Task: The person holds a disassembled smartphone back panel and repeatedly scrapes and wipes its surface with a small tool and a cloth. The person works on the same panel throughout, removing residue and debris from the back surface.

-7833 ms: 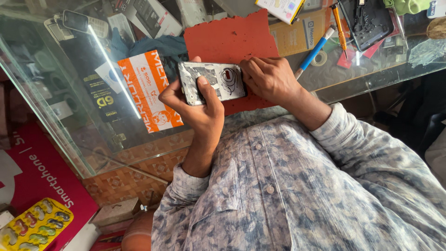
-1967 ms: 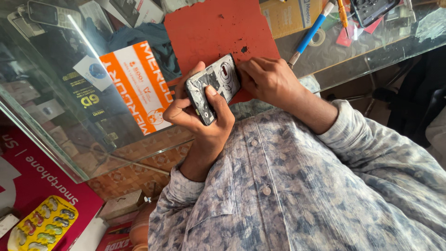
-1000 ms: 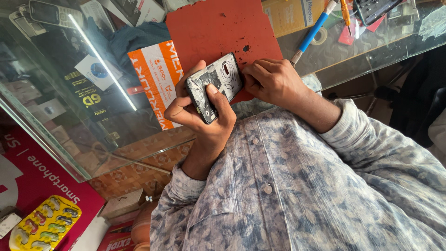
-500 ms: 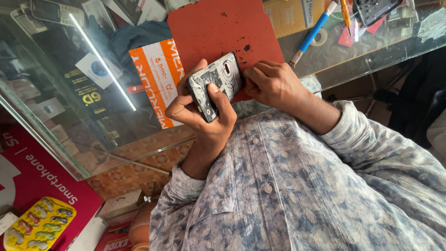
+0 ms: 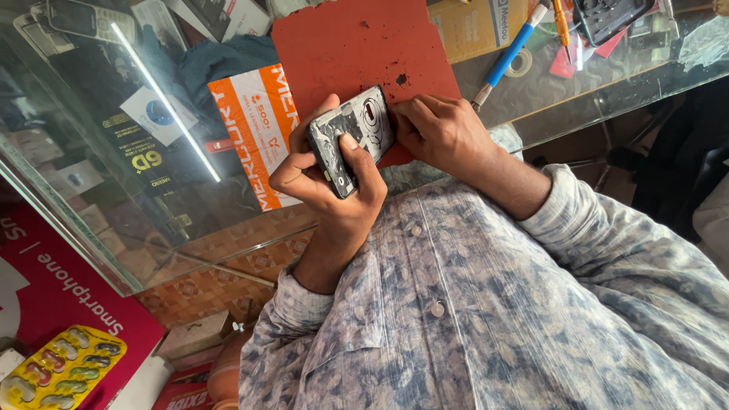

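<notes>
My left hand [image 5: 334,186] grips a grey phone [image 5: 355,133] with its back cover off, thumb across its lower part, holding it tilted above a red mat [image 5: 357,45]. My right hand [image 5: 440,133] is at the phone's right edge, fingertips bent together and pressed against that edge. I cannot tell whether a small tool sits between those fingers. Both hands are over the near edge of a glass counter [image 5: 577,99].
A blue-handled screwdriver [image 5: 505,57] and an orange-handled one [image 5: 560,19] lie on the glass right of the mat, near a dark phone [image 5: 607,15]. An orange-and-white packet [image 5: 254,129] shows under the glass. A red box [image 5: 53,281] and yellow blister pack [image 5: 61,368] sit lower left.
The phone has turned from lying flatter to tilted upright in my left hand. My right fingertips stay at its right edge with only small shifts.
</notes>
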